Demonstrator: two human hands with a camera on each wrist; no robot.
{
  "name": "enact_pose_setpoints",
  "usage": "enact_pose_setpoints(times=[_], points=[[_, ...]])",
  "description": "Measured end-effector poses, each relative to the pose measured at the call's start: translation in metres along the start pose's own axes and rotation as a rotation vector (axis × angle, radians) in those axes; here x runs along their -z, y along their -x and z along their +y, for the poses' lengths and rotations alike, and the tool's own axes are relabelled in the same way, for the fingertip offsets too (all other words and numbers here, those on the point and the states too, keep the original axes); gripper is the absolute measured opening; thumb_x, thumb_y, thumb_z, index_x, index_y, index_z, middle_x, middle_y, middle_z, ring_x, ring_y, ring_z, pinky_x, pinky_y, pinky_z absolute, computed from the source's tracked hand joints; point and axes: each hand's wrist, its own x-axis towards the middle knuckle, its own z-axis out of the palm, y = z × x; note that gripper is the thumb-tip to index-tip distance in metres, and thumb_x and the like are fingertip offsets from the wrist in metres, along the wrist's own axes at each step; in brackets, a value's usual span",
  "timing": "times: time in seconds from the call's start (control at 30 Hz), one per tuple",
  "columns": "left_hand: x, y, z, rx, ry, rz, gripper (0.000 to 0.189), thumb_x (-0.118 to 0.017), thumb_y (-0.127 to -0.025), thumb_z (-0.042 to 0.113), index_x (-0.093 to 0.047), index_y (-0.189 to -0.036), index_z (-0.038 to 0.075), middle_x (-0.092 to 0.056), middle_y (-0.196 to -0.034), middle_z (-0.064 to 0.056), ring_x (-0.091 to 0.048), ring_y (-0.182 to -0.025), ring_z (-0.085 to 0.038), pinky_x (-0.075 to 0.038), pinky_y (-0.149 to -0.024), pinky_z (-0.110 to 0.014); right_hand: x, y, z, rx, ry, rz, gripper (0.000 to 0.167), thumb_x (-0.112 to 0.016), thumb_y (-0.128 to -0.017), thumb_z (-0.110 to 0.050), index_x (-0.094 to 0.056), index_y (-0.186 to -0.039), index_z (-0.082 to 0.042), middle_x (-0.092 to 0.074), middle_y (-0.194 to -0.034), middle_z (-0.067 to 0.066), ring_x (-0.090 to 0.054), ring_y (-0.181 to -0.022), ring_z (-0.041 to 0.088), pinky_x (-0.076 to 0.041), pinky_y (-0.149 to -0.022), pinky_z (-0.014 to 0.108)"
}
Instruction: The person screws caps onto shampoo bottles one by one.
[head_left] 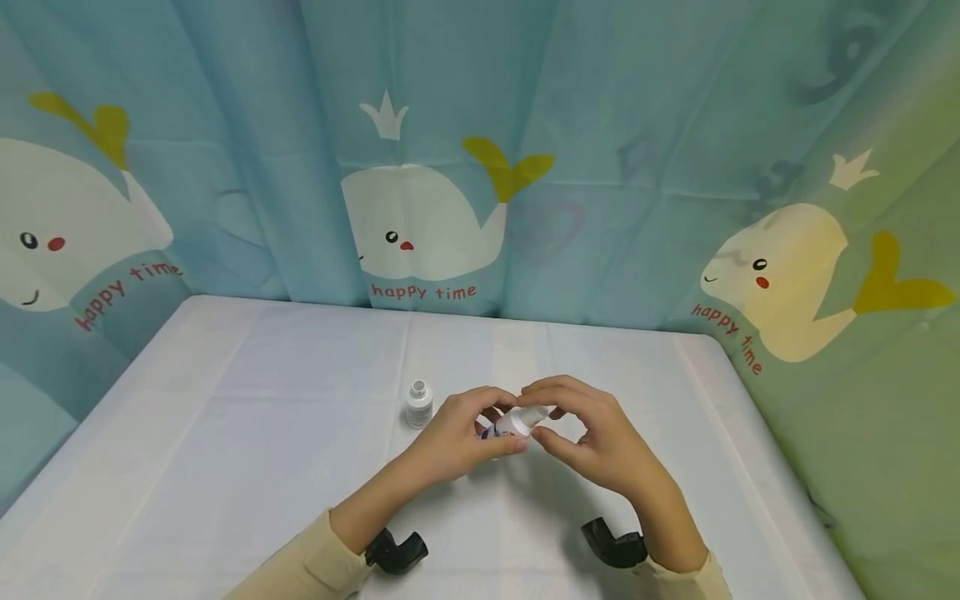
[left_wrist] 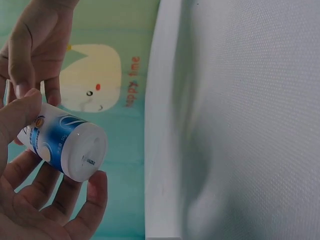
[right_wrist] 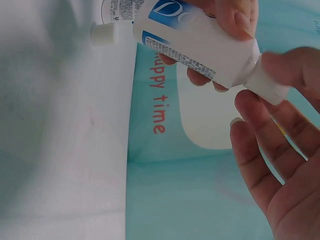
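My left hand (head_left: 465, 433) grips a small white bottle (left_wrist: 57, 132) with a blue label, thumb on one side and fingers on the other. The bottle is tilted above the table, its flat base turned toward the left wrist camera. At its other end is a white tapered cap (right_wrist: 266, 86). My right hand (head_left: 592, 429) has thumb and fingertips on opposite sides of this cap, the thumb blurred in the right wrist view. A second white bottle (head_left: 418, 406) stands on the table just left of my left hand, its narrow neck uncapped.
A short white cylinder (right_wrist: 103, 34), like a cap, stands beside the second bottle. The white-covered table (head_left: 300, 433) ends at a blue-green curtain (head_left: 630, 100) printed with whales. Black curved pieces (head_left: 613, 546) are worn on both wrists.
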Motion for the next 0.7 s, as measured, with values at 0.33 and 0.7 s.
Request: enact_pose_setpoints(times=[0.33,0.7], points=[[0.0013,0.0006,0.0001,0.006,-0.009,0.005,0.041,-0.081,-0.084,0.031,-0.066,-0.121,0.021,-0.066,-0.113,0.015,-0.061,-0.097,-0.007,-0.055,-0.075,-0.026,-0.0014,-0.0016,-0.001,-0.011,0.001,0.009,0.033,-0.073,-0.088,-0.002,-0.07,-0.117,-0.016,-0.07,-0.112,-0.003,-0.065,-0.102,0.012,-0.055,-0.076,0.029],[0.0012,0.0,-0.0001,0.001,-0.016,0.005,0.039,-0.082,-0.084,0.03,-0.067,-0.12,0.023,-0.066,-0.111,0.017,-0.061,-0.097,-0.006,-0.055,-0.075,-0.026,-0.0005,-0.001,-0.001,0.021,-0.016,-0.005,0.034,-0.071,-0.088,0.003,-0.071,-0.117,-0.015,-0.07,-0.113,-0.002,-0.065,-0.102,0.012,-0.056,-0.076,0.033]])
